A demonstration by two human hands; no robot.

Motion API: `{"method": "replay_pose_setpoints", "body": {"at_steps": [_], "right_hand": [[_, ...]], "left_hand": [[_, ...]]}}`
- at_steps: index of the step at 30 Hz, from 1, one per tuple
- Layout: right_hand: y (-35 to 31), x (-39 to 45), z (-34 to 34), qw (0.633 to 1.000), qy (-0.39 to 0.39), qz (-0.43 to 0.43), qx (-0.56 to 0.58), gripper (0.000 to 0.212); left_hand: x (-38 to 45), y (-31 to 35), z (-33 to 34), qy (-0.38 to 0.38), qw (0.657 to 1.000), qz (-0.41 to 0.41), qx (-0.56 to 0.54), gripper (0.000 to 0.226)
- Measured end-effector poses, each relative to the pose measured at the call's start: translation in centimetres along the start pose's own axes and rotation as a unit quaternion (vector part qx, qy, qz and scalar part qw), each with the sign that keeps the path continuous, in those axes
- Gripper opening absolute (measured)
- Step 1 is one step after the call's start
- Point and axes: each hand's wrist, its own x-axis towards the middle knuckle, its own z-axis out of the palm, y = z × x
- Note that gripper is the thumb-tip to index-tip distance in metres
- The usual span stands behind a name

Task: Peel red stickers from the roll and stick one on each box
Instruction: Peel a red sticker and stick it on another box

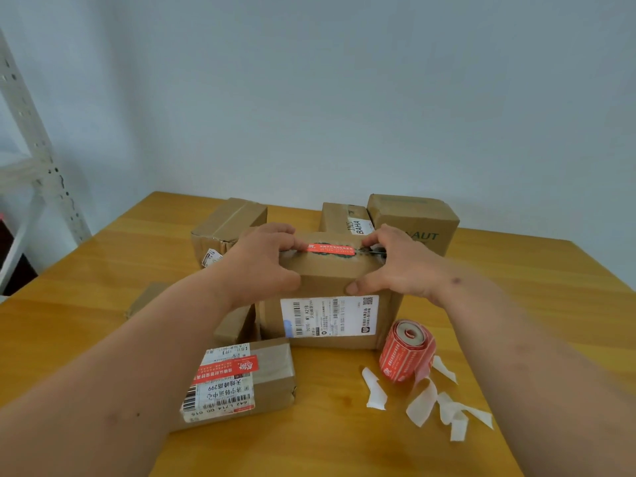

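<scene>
Both hands are smoothing a red sticker (331, 248) onto the top of the middle box (330, 304): the left hand (265, 266) and right hand (395, 266) seemingly pinch its two ends, thumbs on the front face. Next, reach the roll (406, 352) at five o'clock and peel another for an unlabelled box

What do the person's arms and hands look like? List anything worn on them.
Both forearms are bare as far as the view reaches: no sleeves, gloves, watch or bracelets. The left hand and right hand show no rings on the visible fingers. A few small dark marks dot the forearms.
</scene>
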Motion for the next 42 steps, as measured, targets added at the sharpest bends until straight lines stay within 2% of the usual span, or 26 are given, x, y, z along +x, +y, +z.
{"method": "replay_pose_setpoints", "body": {"at_steps": [4, 6, 9, 14, 16, 18, 20, 23, 25, 28, 30, 33, 36, 39, 42], "right_hand": [[-0.4, 0.3, 0.4, 1.000, -0.005, 0.003, -0.008, 0.089], [-1.0, 0.3, 0.4, 1.000, -0.020, 0.003, -0.016, 0.089], [-2.1, 0.2, 0.5, 0.999, -0.026, 0.006, -0.041, 0.090], [-4.0, 0.7, 1.5, 0.992, -0.002, 0.037, -0.124, 0.108], [-4.7, 1.0, 1.8, 0.991, 0.005, 0.037, -0.127, 0.110], [-5.3, 1.3, 1.8, 0.994, -0.011, 0.024, -0.103, 0.100], [-5.8, 1.7, 1.6, 0.997, -0.029, 0.003, -0.078, 0.085], [-5.9, 2.4, 1.9, 0.998, -0.008, -0.030, -0.058, 0.066], [-5.9, 3.1, 2.7, 0.998, 0.023, -0.039, -0.031, 0.059], [-5.7, 4.1, 4.0, 0.997, 0.061, -0.054, -0.014, 0.051], [-5.4, 4.3, 4.4, 0.995, 0.065, -0.070, 0.014, 0.049], [-4.5, 3.7, 3.4, 0.994, 0.081, -0.063, 0.047, 0.048], [-2.7, 2.9, 2.1, 0.997, 0.069, -0.035, 0.008, 0.031], [-0.5, 1.5, 1.0, 0.998, 0.062, -0.019, -0.024, 0.019], [1.6, -0.7, 0.3, 0.998, 0.064, -0.006, -0.018, 0.010]], "left_hand": [[0.5, -0.6, 0.3, 0.073, 0.986, -0.031, 0.149, 0.064], [0.6, -1.0, 0.7, 0.124, 0.978, -0.049, 0.161, 0.064], [1.0, -1.5, 1.2, 0.152, 0.979, -0.079, 0.108, 0.064], [2.0, -2.2, 1.6, 0.113, 0.990, -0.068, 0.054, 0.054], [2.5, -2.4, 1.6, 0.120, 0.990, -0.072, -0.005, 0.046], [2.8, -2.5, 1.5, 0.128, 0.980, -0.103, -0.108, 0.043], [3.1, -2.8, 1.5, 0.118, 0.961, -0.140, -0.209, 0.058], [3.3, -3.2, 1.5, 0.109, 0.954, -0.131, -0.248, 0.075], [3.8, -3.4, 1.5, 0.122, 0.959, -0.119, -0.226, 0.071], [4.5, -3.2, 1.3, 0.208, 0.967, -0.111, -0.094, 0.061], [4.7, -2.9, 0.9, 0.241, 0.965, -0.088, -0.050, 0.052], [4.3, -2.4, 0.6, 0.239, 0.967, -0.082, 0.038, 0.051], [3.3, -1.1, 1.0, 0.248, 0.961, -0.070, 0.103, 0.050], [1.9, 0.9, 2.4, 0.221, 0.971, -0.029, 0.091, 0.045], [0.8, 2.7, 4.5, 0.157, 0.986, 0.011, 0.047, 0.038]]}}
